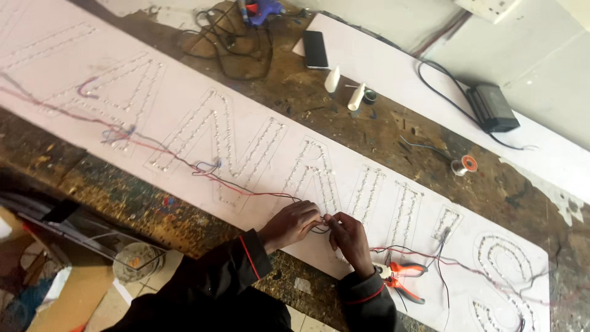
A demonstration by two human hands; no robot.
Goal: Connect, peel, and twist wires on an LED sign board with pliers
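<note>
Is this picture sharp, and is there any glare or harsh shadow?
Head view: soft, even light, no harsh shadows or glare; the hands on the wires look slightly soft, tiny lights on the white board smear; lower left corner dark, blurry.

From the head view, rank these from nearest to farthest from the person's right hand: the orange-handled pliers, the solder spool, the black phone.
1. orange-handled pliers: just beside the right hand, on the white sign board.
2. solder spool: on the workbench past the board's far edge.
3. black phone: at the far side of the bench.
</note>
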